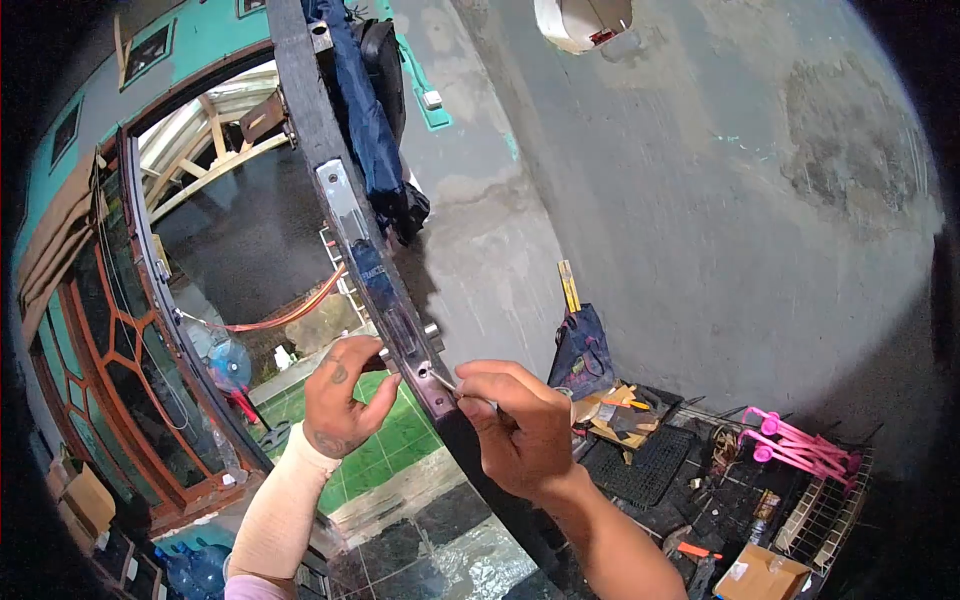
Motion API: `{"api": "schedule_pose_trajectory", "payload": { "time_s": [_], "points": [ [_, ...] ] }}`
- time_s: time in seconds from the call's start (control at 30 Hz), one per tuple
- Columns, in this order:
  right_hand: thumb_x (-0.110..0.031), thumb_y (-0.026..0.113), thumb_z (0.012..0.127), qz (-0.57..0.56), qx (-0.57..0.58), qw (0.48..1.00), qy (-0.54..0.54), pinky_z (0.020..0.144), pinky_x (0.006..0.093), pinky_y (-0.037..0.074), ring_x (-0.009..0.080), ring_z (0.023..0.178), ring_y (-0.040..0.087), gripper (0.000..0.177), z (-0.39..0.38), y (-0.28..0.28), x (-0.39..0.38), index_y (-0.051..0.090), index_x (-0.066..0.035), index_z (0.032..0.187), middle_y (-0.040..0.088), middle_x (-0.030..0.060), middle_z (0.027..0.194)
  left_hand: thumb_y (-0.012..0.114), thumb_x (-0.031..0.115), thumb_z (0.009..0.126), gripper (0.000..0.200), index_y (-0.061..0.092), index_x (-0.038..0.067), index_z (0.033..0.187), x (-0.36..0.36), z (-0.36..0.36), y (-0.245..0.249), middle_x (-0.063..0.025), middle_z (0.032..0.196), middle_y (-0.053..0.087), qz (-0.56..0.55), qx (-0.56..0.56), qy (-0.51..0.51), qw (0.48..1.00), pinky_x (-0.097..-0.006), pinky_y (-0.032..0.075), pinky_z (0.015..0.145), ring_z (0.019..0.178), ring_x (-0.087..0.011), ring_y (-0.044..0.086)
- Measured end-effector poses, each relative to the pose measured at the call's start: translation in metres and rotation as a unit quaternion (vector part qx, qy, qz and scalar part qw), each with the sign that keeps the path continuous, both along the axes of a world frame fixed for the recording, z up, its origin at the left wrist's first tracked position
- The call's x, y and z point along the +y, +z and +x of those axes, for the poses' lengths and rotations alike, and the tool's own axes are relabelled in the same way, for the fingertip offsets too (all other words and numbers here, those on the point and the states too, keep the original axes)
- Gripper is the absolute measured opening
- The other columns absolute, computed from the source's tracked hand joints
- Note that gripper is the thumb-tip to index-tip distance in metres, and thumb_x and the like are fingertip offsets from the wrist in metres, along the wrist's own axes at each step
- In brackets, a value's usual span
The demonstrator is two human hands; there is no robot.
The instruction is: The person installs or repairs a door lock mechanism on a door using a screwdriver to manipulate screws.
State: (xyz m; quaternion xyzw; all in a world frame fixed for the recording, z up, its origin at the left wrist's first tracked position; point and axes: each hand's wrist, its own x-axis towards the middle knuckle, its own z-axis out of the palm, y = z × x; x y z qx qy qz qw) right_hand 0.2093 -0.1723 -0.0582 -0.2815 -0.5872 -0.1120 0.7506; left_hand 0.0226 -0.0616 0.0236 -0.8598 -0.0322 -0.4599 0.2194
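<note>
A metal lock faceplate (365, 260) runs along the narrow edge of a dark door (300, 75), with screw holes at both ends. The ends of a lock cylinder (433, 335) stick out on either side of the door edge. My left hand (345, 395), tattooed and in a pale sleeve, is at the left side of the door, thumb and fingertips closed around the cylinder's near end. My right hand (515, 425) pinches a thin metal rod (440, 380), its tip right by the hole at the lower end of the faceplate. My fingers hide the rod's other end.
Dark blue clothing (370, 130) and a bag hang behind the door. At right, a black crate (640, 465), pink folding frame (800, 450), cardboard box (762, 573) and scattered tools lie on the floor by a grey wall. A wooden-framed doorway stands at left.
</note>
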Motion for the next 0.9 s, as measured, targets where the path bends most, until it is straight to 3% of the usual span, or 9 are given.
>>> {"api": "schedule_pose_trajectory", "payload": {
  "time_s": [0.1, 0.2, 0.3, 0.63, 0.9],
  "points": [
    [-0.011, 0.061, 0.093, -0.008, -0.008, 1.000, 0.003, 0.078, 0.0401, 0.056, 0.0371, 0.091, 0.070, 0.012, 0.000, 0.001, -0.003, 0.067, -0.002, 0.098, 0.069, 0.0190, 0.100, 0.078, 0.000, 0.076, 0.038, 0.063, -0.005, 0.110, -0.003, 0.001, -0.001, -0.0196, 0.103, 0.067, -0.001, -0.005, 0.004, 1.000, -0.0343, 0.058, 0.075, 0.085, -0.0288, 0.070],
    [-0.012, 0.067, 0.093, 0.017, -0.005, 1.000, -0.015, 0.063, 0.0309, 0.054, 0.0253, 0.076, 0.071, 0.010, 0.000, 0.001, 0.002, 0.068, -0.003, 0.097, 0.072, 0.0171, 0.098, 0.077, 0.000, 0.076, 0.037, 0.063, -0.005, 0.110, -0.002, 0.002, -0.002, -0.0193, 0.102, 0.067, 0.013, -0.012, 0.001, 1.000, -0.0343, 0.058, 0.074, 0.084, -0.0286, 0.070],
    [-0.012, 0.067, 0.092, 0.055, -0.014, 0.998, -0.024, 0.065, 0.0319, 0.054, 0.0268, 0.079, 0.071, 0.010, 0.002, 0.000, 0.008, 0.068, -0.002, 0.097, 0.072, 0.0168, 0.097, 0.077, 0.002, 0.076, 0.037, 0.064, -0.004, 0.111, -0.001, 0.002, -0.003, -0.0190, 0.100, 0.068, 0.020, -0.019, 0.001, 1.000, -0.0347, 0.058, 0.073, 0.082, -0.0287, 0.071],
    [-0.013, 0.068, 0.092, 0.025, -0.015, 0.999, -0.032, 0.066, 0.0331, 0.055, 0.0291, 0.080, 0.072, 0.012, -0.001, 0.003, 0.006, 0.069, -0.003, 0.097, 0.072, 0.0168, 0.096, 0.079, 0.010, 0.075, 0.040, 0.064, -0.003, 0.110, 0.017, -0.001, -0.006, -0.0177, 0.098, 0.068, 0.092, -0.028, 0.012, 0.995, -0.0356, 0.057, 0.069, 0.079, -0.0295, 0.070],
    [-0.017, 0.066, 0.094, 0.023, -0.007, 0.998, -0.062, 0.067, 0.0343, 0.055, 0.0307, 0.081, 0.072, 0.014, -0.004, 0.005, 0.005, 0.068, -0.003, 0.096, 0.072, 0.0170, 0.096, 0.081, 0.012, 0.074, 0.042, 0.065, 0.000, 0.111, 0.022, -0.001, -0.010, -0.0160, 0.099, 0.068, 0.083, -0.033, 0.013, 0.996, -0.0365, 0.057, 0.068, 0.083, -0.0297, 0.070]
  ]
}}
